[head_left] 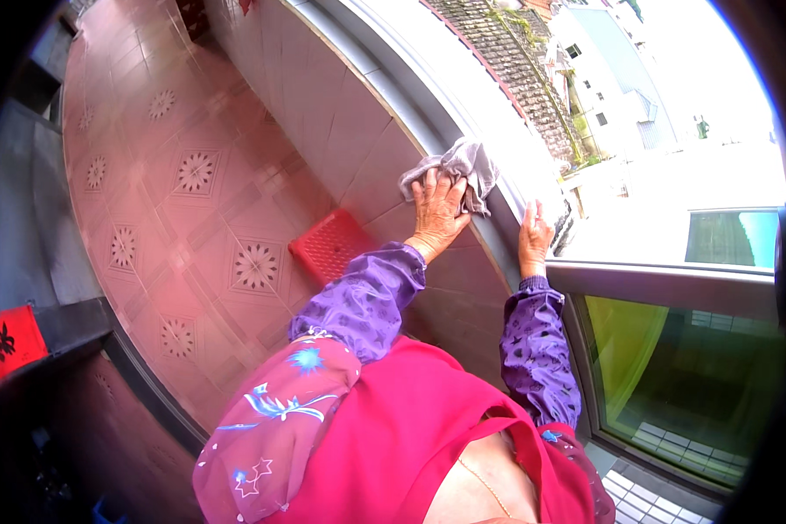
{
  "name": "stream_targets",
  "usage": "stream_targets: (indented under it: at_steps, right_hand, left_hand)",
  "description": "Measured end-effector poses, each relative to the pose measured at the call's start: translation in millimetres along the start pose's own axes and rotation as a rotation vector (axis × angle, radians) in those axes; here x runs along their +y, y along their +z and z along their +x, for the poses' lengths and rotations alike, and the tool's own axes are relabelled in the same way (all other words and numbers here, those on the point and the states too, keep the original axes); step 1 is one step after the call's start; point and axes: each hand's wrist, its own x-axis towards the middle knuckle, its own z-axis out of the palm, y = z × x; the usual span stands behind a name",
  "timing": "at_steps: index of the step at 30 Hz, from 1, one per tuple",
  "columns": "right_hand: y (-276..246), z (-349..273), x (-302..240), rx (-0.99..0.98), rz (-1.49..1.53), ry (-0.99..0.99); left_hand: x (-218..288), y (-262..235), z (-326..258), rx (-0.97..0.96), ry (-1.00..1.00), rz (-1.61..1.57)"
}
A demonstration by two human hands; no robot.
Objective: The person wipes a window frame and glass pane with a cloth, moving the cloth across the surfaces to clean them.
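Note:
My left hand (439, 214) presses a crumpled greyish-pink cloth (472, 166) onto the tiled window sill (371, 83), its fingers bent over the cloth's near edge. To its right, my right hand (535, 240) rests against the white window frame (506, 166) by the sill's outer edge. Its fingers point away from me and look mostly stretched out, with nothing seen in them. Purple patterned sleeve covers (362, 297) are on both forearms.
Below the sill, a red plastic stool (334, 246) stands by the tiled wall (349, 148). A glass window pane (672, 375) in a metal frame is at my right. Roofs and buildings (620, 79) show outside. Patterned pink floor tiles (205, 218) lie to the left, beside dark furniture (39, 201).

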Motion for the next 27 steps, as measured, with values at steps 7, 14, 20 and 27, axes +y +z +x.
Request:
stream_targets:
  at_steps: [7, 14, 20, 27]
  right_hand:
    - [-2, 0, -18, 0.059, 0.281, 0.074]
    - [0, -2, -22, 0.014, 0.306, 0.027]
    - [1, -1, -25, 0.018, 0.305, -0.06]
    - [2, -2, -27, -0.005, 0.315, -0.071]
  left_hand:
    - [-64, 12, 67, 0.237, -0.123, 0.157]
    - [-163, -29, 176, 0.324, -0.206, 0.271]
    - [-228, -69, 246, 0.112, -0.311, 0.338]
    - [-186, -46, 192, 0.186, -0.187, 0.319]
